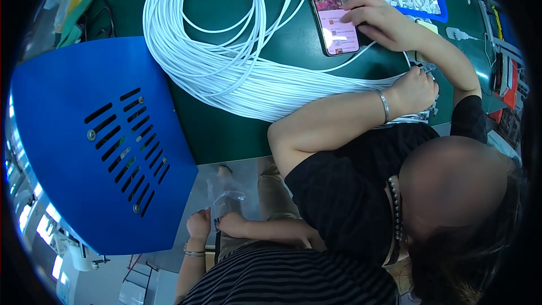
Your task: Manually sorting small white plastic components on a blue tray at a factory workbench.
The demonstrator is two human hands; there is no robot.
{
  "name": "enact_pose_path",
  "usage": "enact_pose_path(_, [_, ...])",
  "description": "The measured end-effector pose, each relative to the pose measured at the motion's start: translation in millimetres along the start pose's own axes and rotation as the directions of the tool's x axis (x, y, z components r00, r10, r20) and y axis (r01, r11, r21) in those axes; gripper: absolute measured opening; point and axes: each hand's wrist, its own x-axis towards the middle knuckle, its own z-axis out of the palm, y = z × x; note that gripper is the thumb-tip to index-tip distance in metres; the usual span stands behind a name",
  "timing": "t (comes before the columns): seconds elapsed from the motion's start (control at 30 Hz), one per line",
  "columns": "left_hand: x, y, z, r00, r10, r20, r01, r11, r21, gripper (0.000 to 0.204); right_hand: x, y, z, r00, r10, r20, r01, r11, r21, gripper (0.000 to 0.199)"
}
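Low in the view, my left hand [199, 224] is curled closed above a wrist with bracelets. Whatever it may hold is hidden. Close beside it, my right hand [233, 225] is closed too, its fingertips at a small dark piece [217, 224] too small to name. A crumpled clear plastic bag [227, 195] is just beyond my hands, below the table edge; whether I grip it, I cannot tell. On the green table [226, 141] lies a large coil of white cable [209, 73], its bundled ends running right.
A co-worker in black leans in at right, one hand [389, 22] over a lit phone [334, 18], the other [415, 90] at the cable ends. A slotted blue metal housing [107, 147] stands left. A blue tray [445, 8] holds small white parts.
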Motion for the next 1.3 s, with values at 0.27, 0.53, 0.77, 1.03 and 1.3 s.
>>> enact_pose_path(0.27, [2.6,1.3,-2.3,1.0,0.016,-0.018,-0.016,1.0,0.003,0.045,-2.5,1.3,-2.2,0.998,-0.05,0.032,0.052,0.997,-0.061,0.034])
enact_pose_path(0.53, [5.6,2.4,-6.5,1.0,-0.007,0.018,0.007,1.0,0.0,0.046,-13.5,1.5,17.5,0.999,-0.03,0.04,0.031,0.999,-0.025,0.031])
enact_pose_path(0.77, [5.3,0.0,-1.1,0.999,-0.012,0.037,0.012,1.0,0.008,0.046,1.3,-43.2,56.2,0.997,0.004,0.083,-0.011,0.996,0.086,0.028])
enact_pose_path(1.03, [6.3,-0.6,1.3,0.998,-0.019,0.056,0.019,1.0,-0.004,0.048,31.6,-118.3,109.8,0.99,0.033,0.14,-0.061,0.978,0.201,0.024])
enact_pose_path(1.3, [6.8,-0.8,3.6,0.999,-0.008,0.038,0.009,1.0,-0.029,0.048,70.8,-213.6,172.0,0.98,0.056,0.191,-0.114,0.945,0.308,0.022])
